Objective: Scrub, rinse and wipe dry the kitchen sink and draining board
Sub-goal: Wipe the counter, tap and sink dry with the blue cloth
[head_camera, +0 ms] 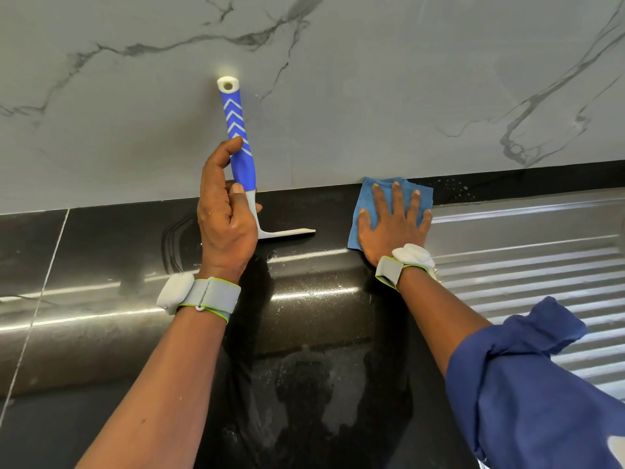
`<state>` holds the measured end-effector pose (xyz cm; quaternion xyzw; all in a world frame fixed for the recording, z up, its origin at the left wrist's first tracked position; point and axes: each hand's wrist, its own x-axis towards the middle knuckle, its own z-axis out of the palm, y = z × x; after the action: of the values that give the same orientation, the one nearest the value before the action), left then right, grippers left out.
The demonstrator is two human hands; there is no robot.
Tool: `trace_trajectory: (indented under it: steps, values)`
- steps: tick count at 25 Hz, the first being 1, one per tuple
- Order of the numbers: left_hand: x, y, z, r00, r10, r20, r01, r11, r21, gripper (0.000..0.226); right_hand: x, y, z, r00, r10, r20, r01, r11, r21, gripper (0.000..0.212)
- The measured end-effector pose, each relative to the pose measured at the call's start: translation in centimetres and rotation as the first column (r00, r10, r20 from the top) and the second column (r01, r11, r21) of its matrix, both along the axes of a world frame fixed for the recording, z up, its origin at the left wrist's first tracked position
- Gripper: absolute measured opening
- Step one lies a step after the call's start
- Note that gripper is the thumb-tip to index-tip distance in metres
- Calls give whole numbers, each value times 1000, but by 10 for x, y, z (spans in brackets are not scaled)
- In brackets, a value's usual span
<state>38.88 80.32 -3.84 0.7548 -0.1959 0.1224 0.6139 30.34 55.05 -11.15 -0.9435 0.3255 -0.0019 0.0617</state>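
Note:
My left hand point(225, 214) grips the lower part of a blue and white squeegee point(238, 130), handle pointing up against the wall, its white blade point(291, 233) resting on the black countertop point(314, 299). My right hand point(392, 225) lies flat, fingers spread, pressing a blue cloth point(365, 198) onto the countertop at the back, right beside the left edge of the ribbed steel draining board point(524, 245). The sink bowl is not in view.
A grey marble-patterned wall point(338, 96) rises directly behind the counter. Water droplets and wet streaks show on the black counter near the back edge point(456, 187) and in front of me. My blue sleeve point(541, 384) covers the near right.

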Motion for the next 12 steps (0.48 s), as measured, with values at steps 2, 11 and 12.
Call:
trace_trajectory:
  steps: [2, 11, 12]
  values:
    - [1, 1, -2, 1000, -8, -6, 8, 1000, 10, 49, 0, 0, 0, 1000, 3, -3, -3, 1000, 0, 66]
    - [-11, -5, 12, 989, 143, 33, -141, 988, -56, 54, -1, -2, 4, 999, 24, -22, -23, 1000, 10, 66]
    - [-10, -4, 10, 982, 185, 43, -182, 981, -73, 58, -1, -4, 2, 999, 26, -27, -26, 1000, 9, 66]
